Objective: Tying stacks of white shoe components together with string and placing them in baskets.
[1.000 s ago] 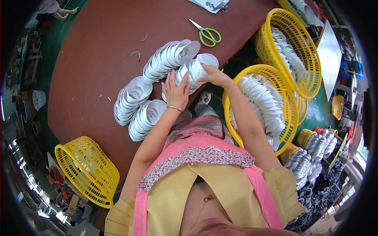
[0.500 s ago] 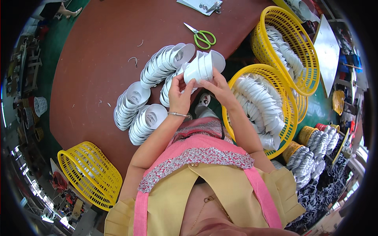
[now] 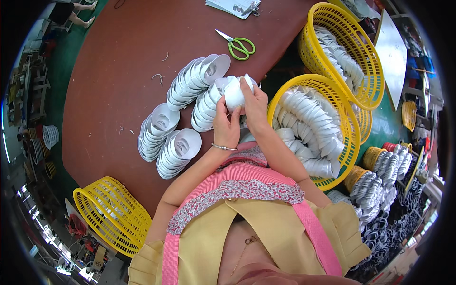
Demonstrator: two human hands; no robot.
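Observation:
Between my two hands is a smooth white cup-shaped piece (image 3: 233,93), its rounded side toward me. My left hand (image 3: 226,127) pinches its lower left edge with thumb and fingers. My right hand (image 3: 255,105) grips the right side, thumb at the upper edge. Whether other pieces are nested inside it is hidden. Just behind and left of it leans a row of nested white pieces (image 3: 203,114). Farther left on the brown-red table (image 3: 114,95) lie another long row (image 3: 190,85) and two shorter stacks, one (image 3: 156,130) behind the other (image 3: 175,154).
Green-handled scissors (image 3: 241,47) lie beyond the rows, with thin white scraps (image 3: 157,77) to their left. Two yellow baskets (image 3: 349,156) of nested white pieces stand at my right. Another yellow basket (image 3: 111,213) is at the near left. Papers (image 3: 228,5) lie at the far edge.
The held white pieces, earlier seen nested with their opening facing right, have been turned and drawn slightly nearer. My right hand has shifted left, its grip moving up the side.

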